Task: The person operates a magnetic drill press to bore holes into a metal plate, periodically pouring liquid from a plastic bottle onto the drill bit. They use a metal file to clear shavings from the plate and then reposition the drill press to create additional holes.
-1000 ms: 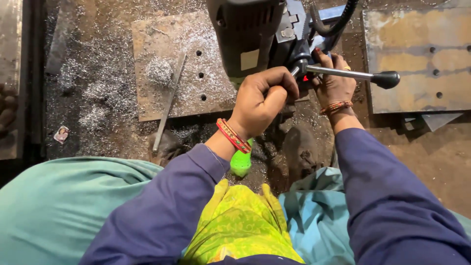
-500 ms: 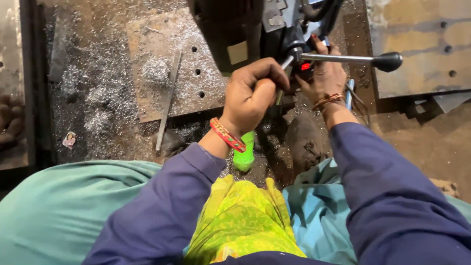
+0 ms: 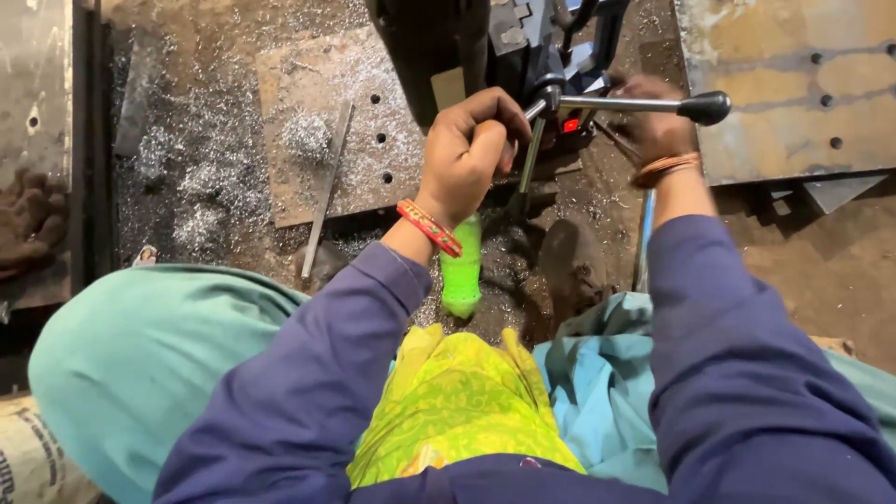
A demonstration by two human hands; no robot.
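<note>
Shavings of bright metal litter the dirty floor (image 3: 215, 177) at upper left, around a rusty perforated steel plate (image 3: 327, 140). At top centre stands a dark drill machine (image 3: 504, 47). The left hand (image 3: 471, 149) is curled tight around one steel feed lever (image 3: 530, 149); the right hand (image 3: 653, 126) grips another black-knobbed lever (image 3: 653, 105). A green plastic bottle (image 3: 461, 271) lies below the left wrist.

A printed tan sack (image 3: 37, 457) lies at the bottom-left corner; a tan label (image 3: 448, 89) sits on the machine
</note>
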